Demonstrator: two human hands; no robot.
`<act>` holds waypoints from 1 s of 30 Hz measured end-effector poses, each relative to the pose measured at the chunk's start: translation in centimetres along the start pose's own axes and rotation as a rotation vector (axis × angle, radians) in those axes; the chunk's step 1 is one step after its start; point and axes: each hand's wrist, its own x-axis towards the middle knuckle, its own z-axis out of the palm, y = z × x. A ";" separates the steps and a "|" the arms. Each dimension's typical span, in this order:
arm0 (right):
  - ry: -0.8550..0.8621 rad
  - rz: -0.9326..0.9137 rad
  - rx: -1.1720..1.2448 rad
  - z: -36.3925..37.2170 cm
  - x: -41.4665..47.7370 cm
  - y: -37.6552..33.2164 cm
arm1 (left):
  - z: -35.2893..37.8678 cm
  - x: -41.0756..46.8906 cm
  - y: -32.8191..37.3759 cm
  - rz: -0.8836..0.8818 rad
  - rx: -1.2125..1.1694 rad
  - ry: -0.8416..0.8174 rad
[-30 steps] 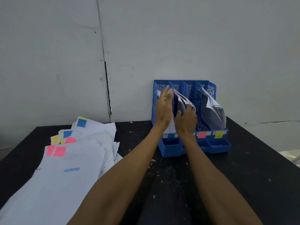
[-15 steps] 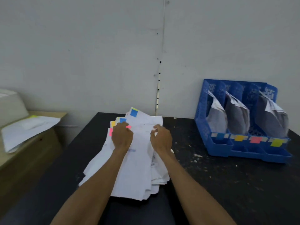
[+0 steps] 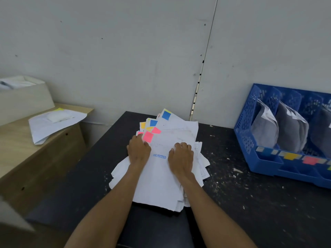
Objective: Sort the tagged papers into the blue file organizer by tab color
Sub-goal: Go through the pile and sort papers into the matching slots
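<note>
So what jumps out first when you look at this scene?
A messy pile of papers sits mid-table, its far edge fanned with pink, blue and yellow tabs, with the left hand and right hand resting on the top sheet stamped REJECTED. At the right edge stands the blue file organizer, holding papers behind colour labels.

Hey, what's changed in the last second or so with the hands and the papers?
Both hands left the blue file organizer and moved to the paper pile on its left. The left hand now rests by the pink tabs, the right hand on the top sheet stamped REJECTED; whether they grip it is hidden. The filed papers and the pile look unchanged.
</note>
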 end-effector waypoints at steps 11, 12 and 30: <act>-0.025 0.030 0.035 -0.1 -0.5 -0.3 | -0.1 -0.5 -0.2 -0.018 -0.307 0.024; -0.031 0.042 0.067 -0.5 -0.5 -0.3 | -0.2 -0.5 -0.1 -0.011 -0.327 0.021; -0.039 0.314 1.130 -12.2 2.5 6.1 | -1.6 1.2 13.6 -0.067 -0.843 0.235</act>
